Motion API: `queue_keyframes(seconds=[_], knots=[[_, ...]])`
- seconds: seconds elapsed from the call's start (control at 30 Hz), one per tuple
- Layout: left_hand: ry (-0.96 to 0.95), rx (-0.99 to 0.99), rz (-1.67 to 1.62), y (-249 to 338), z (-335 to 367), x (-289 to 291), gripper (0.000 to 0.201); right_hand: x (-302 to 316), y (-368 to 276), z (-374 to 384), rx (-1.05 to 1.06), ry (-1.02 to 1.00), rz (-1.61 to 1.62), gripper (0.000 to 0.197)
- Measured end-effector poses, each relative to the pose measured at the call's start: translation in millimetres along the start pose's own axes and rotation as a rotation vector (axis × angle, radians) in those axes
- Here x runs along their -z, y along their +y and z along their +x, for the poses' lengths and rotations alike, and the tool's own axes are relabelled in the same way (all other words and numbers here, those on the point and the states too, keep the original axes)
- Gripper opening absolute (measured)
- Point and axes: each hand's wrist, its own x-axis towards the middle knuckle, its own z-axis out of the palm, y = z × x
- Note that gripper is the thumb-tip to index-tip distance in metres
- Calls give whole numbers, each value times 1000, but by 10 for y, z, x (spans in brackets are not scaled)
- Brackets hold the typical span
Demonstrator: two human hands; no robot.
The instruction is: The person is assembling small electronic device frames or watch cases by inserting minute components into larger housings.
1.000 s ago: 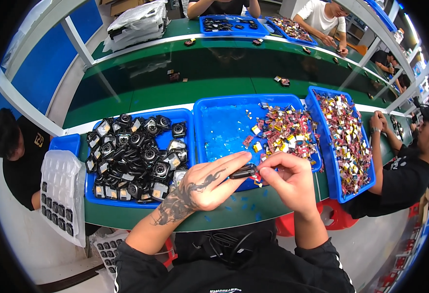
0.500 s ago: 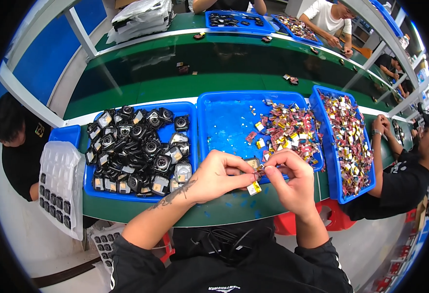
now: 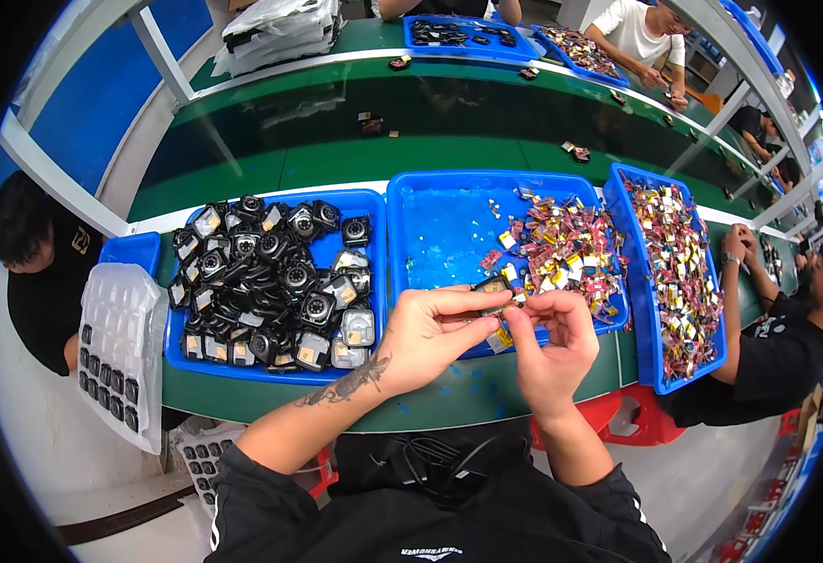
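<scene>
Over the front edge of the middle blue tray [image 3: 439, 225], my left hand [image 3: 430, 338] is closed on a small dark watch case [image 3: 494, 284], held between thumb and fingers. Just below my fingertips shows a small white and yellow piece [image 3: 499, 340], perhaps a battery. My right hand [image 3: 558, 352] pinches at the right end of the case, its fingertips meeting those of my left. What exactly it grips is hidden by the fingers. Behind my hands, a heap of small red, yellow and white parts [image 3: 566, 249] lies in the middle tray.
On the left, a blue tray [image 3: 380, 239] holds piled black watch cases [image 3: 266, 272]. A narrow blue tray [image 3: 651, 347] full of small parts stands on the right. Beyond runs a green conveyor [image 3: 336, 155] with scattered pieces. Co-workers sit left, right and across; a white moulded tray [image 3: 120, 291] stands far left.
My hands have come closer together at the watch case. The white and yellow piece, which hung lower between them, now sits nearer my fingertips. The whole view has shifted slightly.
</scene>
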Motion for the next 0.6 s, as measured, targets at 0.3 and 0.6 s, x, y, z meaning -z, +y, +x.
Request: queue_keyframes(seconds=[0.3, 0.6], knots=[[-2, 23, -57, 10, -17, -1, 38, 14, -25, -5, -145, -85, 115, 41], [27, -40, -10, -7, -33, -48, 43, 108, -91, 135, -355, -269, 262, 40]])
